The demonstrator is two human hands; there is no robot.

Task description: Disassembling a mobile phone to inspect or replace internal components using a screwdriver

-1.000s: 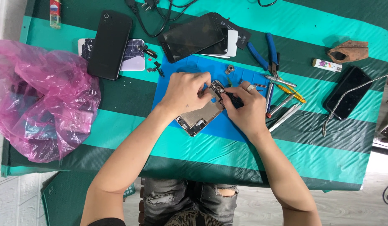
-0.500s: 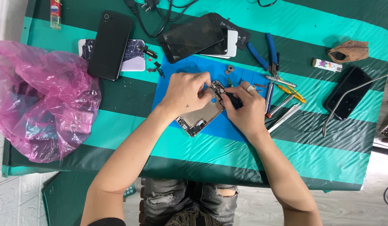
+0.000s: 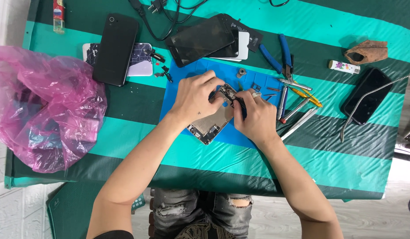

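Observation:
An opened phone body (image 3: pixel 212 123) with bare metal insides lies tilted on a blue work mat (image 3: pixel 178 88). My left hand (image 3: pixel 195 96) rests over the phone's upper part, fingers pinching at its top end. My right hand (image 3: pixel 254 117) grips a thin dark tool (image 3: pixel 238 101) whose tip meets the phone's top corner beside the left fingers. What the left fingertips hold is too small to tell.
A pink plastic bag (image 3: pixel 41 110) fills the left of the green striped table (image 3: pixel 346 159). Black phones (image 3: pixel 116 48) and screens (image 3: pixel 200 40) lie at the back. Blue pliers (image 3: pixel 280 55), tweezers and screwdrivers (image 3: pixel 298 110) sit right of the mat; another dark phone (image 3: pixel 367 95) lies further right.
Both hands stay on the phone; only small finger shifts at its top end.

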